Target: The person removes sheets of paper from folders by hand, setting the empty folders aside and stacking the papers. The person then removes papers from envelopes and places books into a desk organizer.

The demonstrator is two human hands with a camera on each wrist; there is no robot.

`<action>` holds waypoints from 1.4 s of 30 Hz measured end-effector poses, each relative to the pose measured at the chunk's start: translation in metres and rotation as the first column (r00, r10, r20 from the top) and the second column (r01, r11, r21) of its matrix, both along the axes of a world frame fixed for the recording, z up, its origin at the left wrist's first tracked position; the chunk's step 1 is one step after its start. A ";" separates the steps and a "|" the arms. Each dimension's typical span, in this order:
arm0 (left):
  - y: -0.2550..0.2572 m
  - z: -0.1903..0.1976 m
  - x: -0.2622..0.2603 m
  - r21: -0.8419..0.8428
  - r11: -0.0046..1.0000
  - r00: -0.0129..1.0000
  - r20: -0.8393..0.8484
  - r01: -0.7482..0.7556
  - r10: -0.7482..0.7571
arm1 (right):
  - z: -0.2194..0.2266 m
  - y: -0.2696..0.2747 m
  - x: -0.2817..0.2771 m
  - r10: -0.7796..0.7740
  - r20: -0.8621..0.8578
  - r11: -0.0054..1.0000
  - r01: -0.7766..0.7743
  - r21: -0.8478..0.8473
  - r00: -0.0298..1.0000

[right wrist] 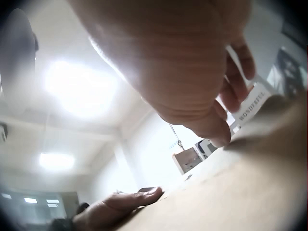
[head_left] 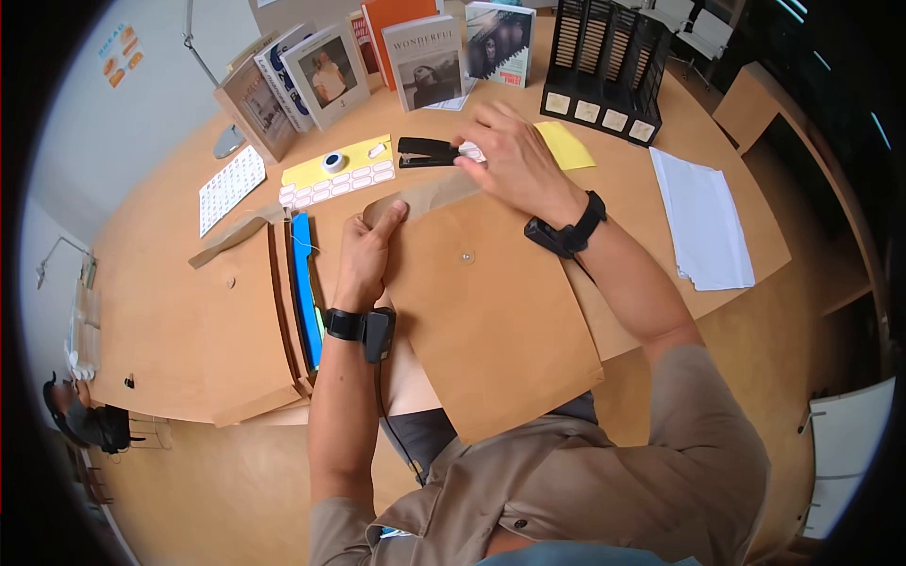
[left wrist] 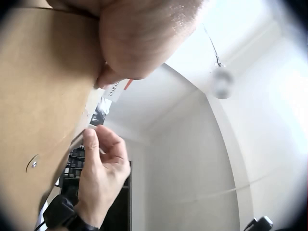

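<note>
A large brown envelope (head_left: pixel 491 311) slants from the desk edge toward the person's lap, its round button (head_left: pixel 466 257) facing up and its flap (head_left: pixel 429 196) at the far end. The left hand (head_left: pixel 370 247) grips its upper left side, thumb on the face and fingers hidden beneath. The right hand (head_left: pixel 519 156) is bent over the far right end of the flap, thumb tip right at the edge; I cannot tell whether it pinches the paper. Just beyond those fingertips lies a black stapler (head_left: pixel 425 152).
Left of the envelope lies another brown envelope (head_left: pixel 212 311) with blue folders (head_left: pixel 304 283) beside it. Label sheets (head_left: pixel 344 186), a white roll (head_left: pixel 333 162) and yellow paper (head_left: pixel 566 144) lie farther back. Books (head_left: pixel 429 66) and a black file rack (head_left: pixel 604 71) stand behind; white papers (head_left: pixel 703 222) lie right.
</note>
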State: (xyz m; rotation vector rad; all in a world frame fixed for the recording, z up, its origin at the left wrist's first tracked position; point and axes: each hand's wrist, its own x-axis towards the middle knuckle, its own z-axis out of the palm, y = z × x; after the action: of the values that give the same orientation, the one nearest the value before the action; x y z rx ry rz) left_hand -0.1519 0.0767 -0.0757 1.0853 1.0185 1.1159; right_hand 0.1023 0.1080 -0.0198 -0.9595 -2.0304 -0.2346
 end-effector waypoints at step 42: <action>-0.020 -0.007 0.002 0.092 0.889 0.854 0.250 0.448 -0.456 | -0.027 0.005 0.011 0.662 0.071 0.155 -0.044 -0.987 0.746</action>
State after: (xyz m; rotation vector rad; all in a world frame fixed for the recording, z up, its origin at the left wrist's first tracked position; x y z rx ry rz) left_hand -0.1496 0.0563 -0.0823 1.0926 0.4951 0.8595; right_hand 0.1137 0.1135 -0.0465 -1.0394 -2.8515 1.4500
